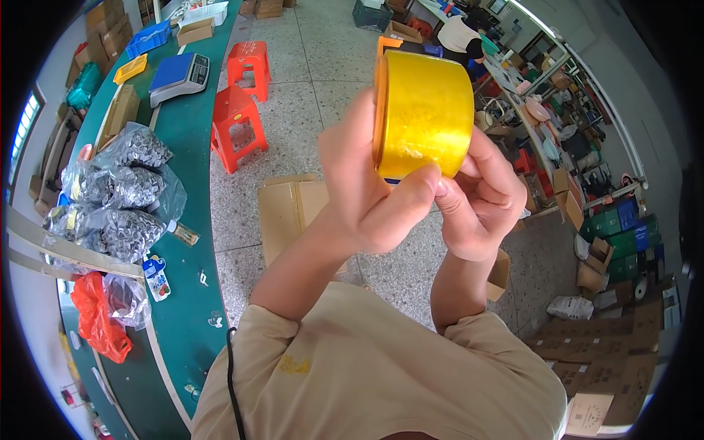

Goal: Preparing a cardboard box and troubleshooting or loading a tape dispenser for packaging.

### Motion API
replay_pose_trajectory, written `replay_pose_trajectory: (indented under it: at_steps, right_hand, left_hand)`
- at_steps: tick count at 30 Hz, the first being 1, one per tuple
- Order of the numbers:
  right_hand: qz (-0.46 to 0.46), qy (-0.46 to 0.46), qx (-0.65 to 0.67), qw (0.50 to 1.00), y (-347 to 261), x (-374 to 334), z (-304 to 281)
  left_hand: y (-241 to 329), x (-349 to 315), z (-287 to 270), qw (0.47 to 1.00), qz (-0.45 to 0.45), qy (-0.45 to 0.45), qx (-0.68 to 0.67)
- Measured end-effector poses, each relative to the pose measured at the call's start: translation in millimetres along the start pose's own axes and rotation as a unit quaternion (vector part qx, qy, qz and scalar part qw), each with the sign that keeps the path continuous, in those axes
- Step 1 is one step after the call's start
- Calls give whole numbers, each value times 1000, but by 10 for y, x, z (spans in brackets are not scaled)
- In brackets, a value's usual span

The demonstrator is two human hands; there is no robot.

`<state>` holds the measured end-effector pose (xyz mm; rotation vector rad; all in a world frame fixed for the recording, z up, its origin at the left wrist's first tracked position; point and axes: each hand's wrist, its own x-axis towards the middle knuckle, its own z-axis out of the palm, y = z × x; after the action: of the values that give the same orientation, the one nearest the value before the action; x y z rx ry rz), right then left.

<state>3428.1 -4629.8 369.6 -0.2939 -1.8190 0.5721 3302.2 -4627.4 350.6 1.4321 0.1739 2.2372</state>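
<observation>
A wide roll of yellow packing tape (pixel 429 110) is held up in front of me, with an orange tape dispenser (pixel 389 44) showing along its left side and top. My left hand (pixel 363 187) is closed around the roll's left side, its thumb lying along the lower edge. At the lower right, my right hand (pixel 485 198) is curled with its thumb tip against the tape, meeting the left thumb. Whether a loose tape end sits between the thumbs is too small to tell. The far fingers of my left hand are hidden behind the roll.
Left of me runs a green table (pixel 192 286) with bags of metal parts (pixel 132 227), a red plastic bag (pixel 100 315) and a scale (pixel 180 78). Red stools (pixel 238 126) and a flat cardboard box (pixel 282 213) stand ahead. A person (pixel 460 37) works at the far right bench.
</observation>
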Motion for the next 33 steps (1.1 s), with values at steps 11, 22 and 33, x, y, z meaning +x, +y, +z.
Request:
replay_pose_trajectory:
  at_steps: [11, 22, 33]
  right_hand:
    - [3, 7, 21, 1000, 42, -10, 9]
    - [38, 28, 118, 992, 51, -48, -31]
    - [44, 35, 100, 993, -9, -81, 17]
  left_hand:
    - [-38, -5, -19, 998, -2, -17, 52]
    - [-133, 4, -21, 998, 18, -35, 42]
    - [-36, -25, -50, 994, 43, -51, 89]
